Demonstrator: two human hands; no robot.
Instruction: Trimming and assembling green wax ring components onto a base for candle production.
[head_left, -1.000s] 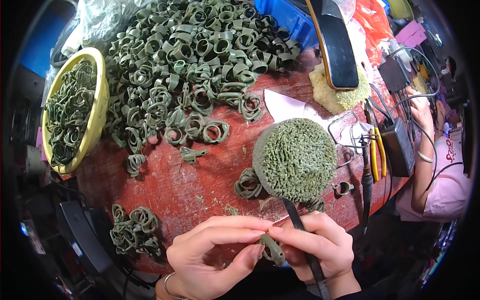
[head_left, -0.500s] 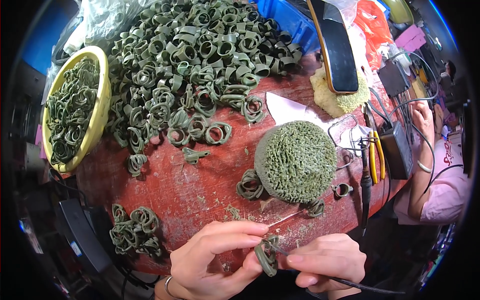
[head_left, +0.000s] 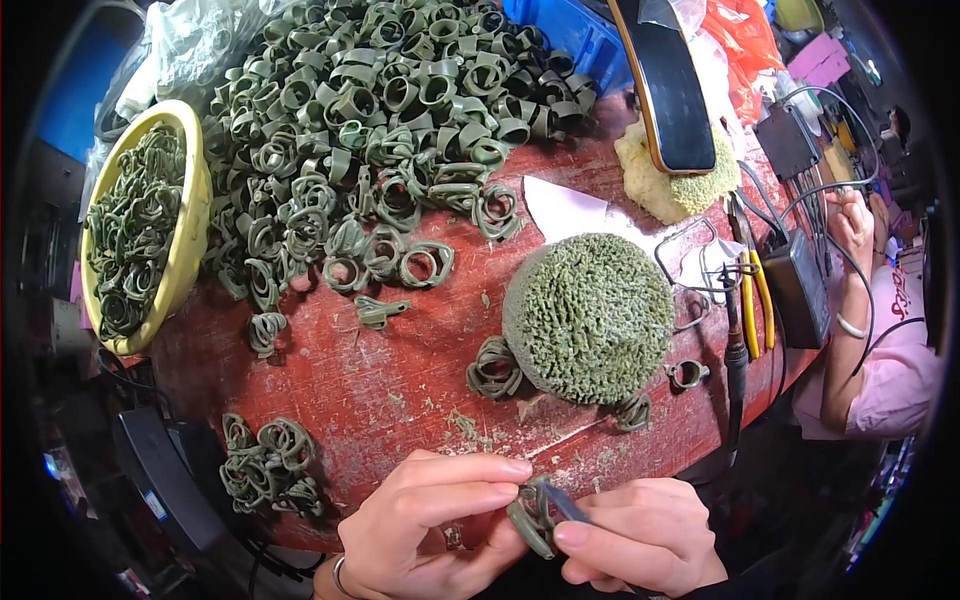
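Note:
Near the lower edge, my left hand (head_left: 425,520) pinches a green wax ring (head_left: 530,530) between thumb and fingertips. My right hand (head_left: 645,535) is closed on a thin dark tool with a flat blade (head_left: 562,503), its tip at the ring's upper side. Most of the tool's handle is hidden by my fingers. Beyond my hands stands a round block with a rough green crumbly top (head_left: 590,320). Small clusters of green rings lie beside it, one at its left foot (head_left: 495,368) and a single ring (head_left: 687,375) to its right.
A large heap of green rings (head_left: 400,90) covers the far side of the red table (head_left: 370,400). At left are a yellow basket (head_left: 200,200) of green pieces and a small ring pile (head_left: 270,465). At right are a phone (head_left: 680,110), yellow-handled pliers (head_left: 760,300), cables and another person's arm (head_left: 850,280).
The tool has turned in my right hand, so its flat blade now shows wider against the ring. Its long handle end no longer shows. The ring has tilted slightly in my left fingers.

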